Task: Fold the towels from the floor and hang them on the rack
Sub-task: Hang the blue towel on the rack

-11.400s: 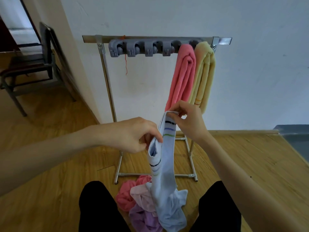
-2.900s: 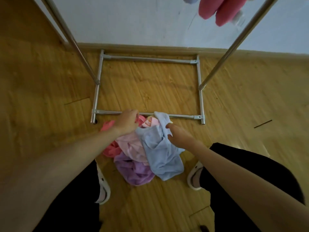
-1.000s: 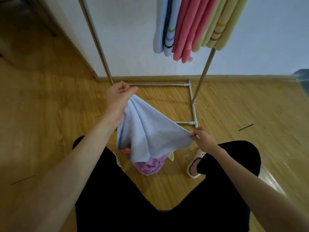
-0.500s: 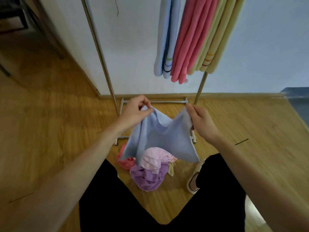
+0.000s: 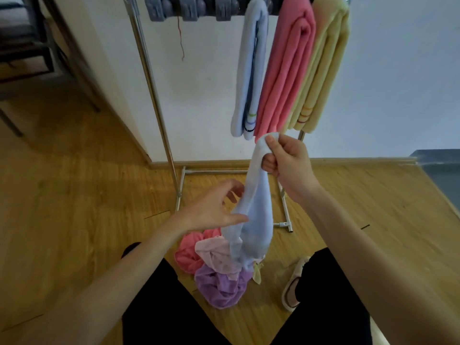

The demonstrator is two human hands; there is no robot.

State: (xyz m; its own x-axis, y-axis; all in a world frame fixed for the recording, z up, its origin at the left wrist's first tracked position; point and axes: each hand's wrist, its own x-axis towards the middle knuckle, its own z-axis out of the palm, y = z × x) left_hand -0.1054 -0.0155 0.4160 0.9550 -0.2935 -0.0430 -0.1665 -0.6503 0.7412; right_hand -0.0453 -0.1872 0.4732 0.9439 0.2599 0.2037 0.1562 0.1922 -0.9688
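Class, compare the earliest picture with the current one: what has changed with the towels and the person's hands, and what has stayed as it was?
The striped blue towel now hangs on the rack beside the pink towel. A plain light blue towel has left the floor pile: the right hand pinches its top, the left hand touches it lower down. The pink and yellow towel hang as before.

Soft matt cloth towels (image 5: pixel 254 220), shiny metal rack (image 5: pixel 151 78) (glossy wood floor (image 5: pixel 62 207)).
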